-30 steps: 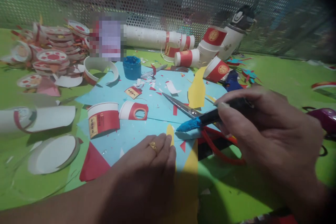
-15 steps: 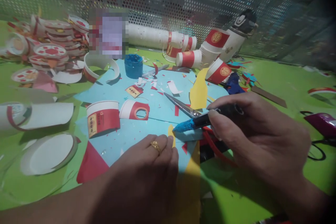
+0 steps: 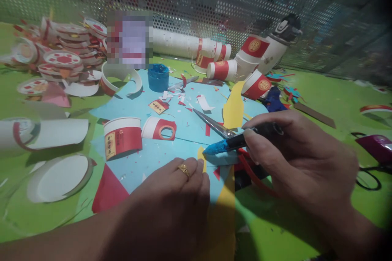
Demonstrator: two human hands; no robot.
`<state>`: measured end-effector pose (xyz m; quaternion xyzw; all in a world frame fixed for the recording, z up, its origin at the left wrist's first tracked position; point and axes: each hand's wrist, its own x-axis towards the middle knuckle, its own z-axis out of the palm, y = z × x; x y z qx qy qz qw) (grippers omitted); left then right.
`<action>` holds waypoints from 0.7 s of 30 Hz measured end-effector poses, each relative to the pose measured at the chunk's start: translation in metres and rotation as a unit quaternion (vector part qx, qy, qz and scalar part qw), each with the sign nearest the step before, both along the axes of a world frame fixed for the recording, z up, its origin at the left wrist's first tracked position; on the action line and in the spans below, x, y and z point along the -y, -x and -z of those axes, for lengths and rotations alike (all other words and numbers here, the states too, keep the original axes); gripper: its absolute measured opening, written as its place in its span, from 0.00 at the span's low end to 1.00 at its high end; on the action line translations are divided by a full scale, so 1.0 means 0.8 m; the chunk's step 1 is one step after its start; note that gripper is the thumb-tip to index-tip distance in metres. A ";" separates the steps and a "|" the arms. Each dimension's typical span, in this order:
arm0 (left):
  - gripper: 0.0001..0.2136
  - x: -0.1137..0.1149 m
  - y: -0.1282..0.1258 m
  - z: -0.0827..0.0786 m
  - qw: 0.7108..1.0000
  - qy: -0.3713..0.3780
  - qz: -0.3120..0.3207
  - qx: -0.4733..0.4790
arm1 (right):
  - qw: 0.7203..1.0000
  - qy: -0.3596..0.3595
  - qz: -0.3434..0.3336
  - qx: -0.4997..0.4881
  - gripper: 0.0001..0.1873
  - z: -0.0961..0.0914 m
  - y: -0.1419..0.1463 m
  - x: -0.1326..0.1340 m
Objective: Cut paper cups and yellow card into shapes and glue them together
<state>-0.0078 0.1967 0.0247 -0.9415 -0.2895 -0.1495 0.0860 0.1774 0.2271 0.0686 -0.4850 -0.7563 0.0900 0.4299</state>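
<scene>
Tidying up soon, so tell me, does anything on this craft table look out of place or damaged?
Yes. Several paper cups lie tipped on their sides by the mesh, one cut cup has a hole in its wall, and scraps litter the blue paper. The paint pot stands open.

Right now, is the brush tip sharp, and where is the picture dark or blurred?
Head view: the brush is sharp to its tip; the left hand and right hand sit in dim shadow. Head view, edges: the pile of paper discs at left is smeared, the right margin goes black, one patch is pixelated.
</scene>
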 end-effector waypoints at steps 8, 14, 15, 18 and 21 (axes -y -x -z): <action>0.14 0.001 0.002 0.000 1.000 0.016 0.018 0.011 | 1.000 0.000 0.000 0.002 0.03 0.001 0.000 -0.001; 0.14 -0.002 0.002 0.002 1.000 -0.001 0.028 -0.010 | 1.000 -0.001 0.009 0.008 0.02 0.002 0.000 -0.002; 0.14 -0.003 0.002 0.002 0.999 0.000 0.029 -0.015 | 1.000 0.001 0.010 0.007 0.02 0.002 0.001 -0.002; 0.14 -0.003 0.002 0.001 1.000 0.005 0.022 -0.020 | 1.000 0.004 0.009 0.003 0.02 0.002 0.001 -0.002; 0.15 -0.001 0.001 0.001 1.000 -0.002 0.013 -0.019 | 1.000 0.004 0.005 0.004 0.02 0.002 0.001 -0.002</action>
